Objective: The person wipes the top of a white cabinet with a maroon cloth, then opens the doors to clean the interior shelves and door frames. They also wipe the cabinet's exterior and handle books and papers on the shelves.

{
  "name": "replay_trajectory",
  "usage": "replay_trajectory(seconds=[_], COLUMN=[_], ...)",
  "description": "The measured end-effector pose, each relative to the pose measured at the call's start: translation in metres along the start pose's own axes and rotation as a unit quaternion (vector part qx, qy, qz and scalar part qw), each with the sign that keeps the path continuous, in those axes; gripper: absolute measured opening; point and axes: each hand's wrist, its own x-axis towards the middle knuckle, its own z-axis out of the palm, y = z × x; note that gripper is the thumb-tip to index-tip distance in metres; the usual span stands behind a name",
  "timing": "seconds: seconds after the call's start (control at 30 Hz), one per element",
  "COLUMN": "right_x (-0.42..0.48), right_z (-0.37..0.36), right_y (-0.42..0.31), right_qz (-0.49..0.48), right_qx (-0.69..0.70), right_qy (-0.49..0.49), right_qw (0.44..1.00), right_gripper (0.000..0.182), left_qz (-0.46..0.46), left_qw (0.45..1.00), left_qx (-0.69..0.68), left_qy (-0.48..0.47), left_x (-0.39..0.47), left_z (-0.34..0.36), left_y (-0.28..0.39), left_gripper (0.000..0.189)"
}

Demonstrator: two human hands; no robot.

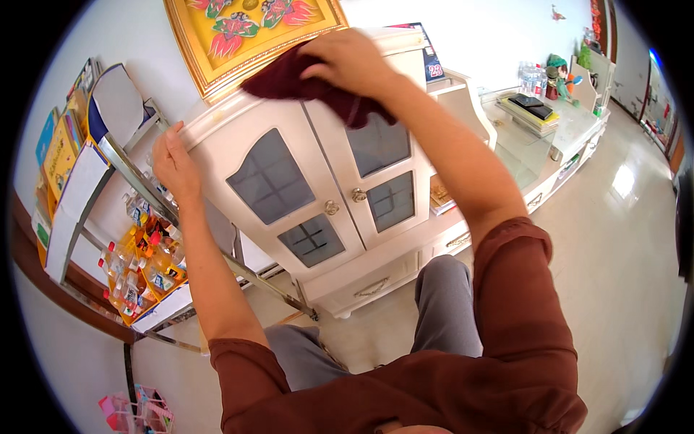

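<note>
A white cabinet (249, 233) with two glass-paned doors stands before me. My right hand (347, 59) holds a dark maroon cloth (303, 76) on the front part of the cabinet's top, and the cloth hangs down over the upper edge of the doors. My left hand (176, 160) rests against the cabinet's left upper corner, with no object seen in it; its fingertips are partly hidden. Two round knobs, a left one (332, 207) and a right one (359, 194), sit near the seam between the doors, which are closed.
A gold-framed picture (203, 81) rises behind the cabinet top. At left, a metal-framed rack (92, 179) holds books and several drink bottles (157, 260). To the right, a low white unit (580, 130) bears phones on a stack (531, 106), water bottles (534, 81) and a doll (558, 70).
</note>
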Motion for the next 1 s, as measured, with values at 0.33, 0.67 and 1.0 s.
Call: replay_trajectory(seconds=[0.33, 0.67, 1.0], right_x=[-0.121, -0.089, 0.055], right_z=[-0.105, -0.111, -0.033], right_y=[0.147, 0.129, 0.006], right_qz=[0.183, 0.434, 0.213], right_qx=[-0.169, 0.424, 0.09], right_qy=[-0.12, 0.317, -0.383], right_qw=[0.961, 0.729, 0.894], right_gripper=[0.041, 0.035, 0.071], left_qz=[0.032, 0.093, 0.079], left_qw=[0.999, 0.992, 0.991], left_qx=[0.009, 0.027, -0.016], left_qy=[0.028, 0.077, 0.105], left_x=[-0.002, 0.0, -0.001], left_z=[0.011, 0.016, 0.019], left_y=[0.011, 0.006, 0.006], left_gripper=[0.039, 0.035, 0.042])
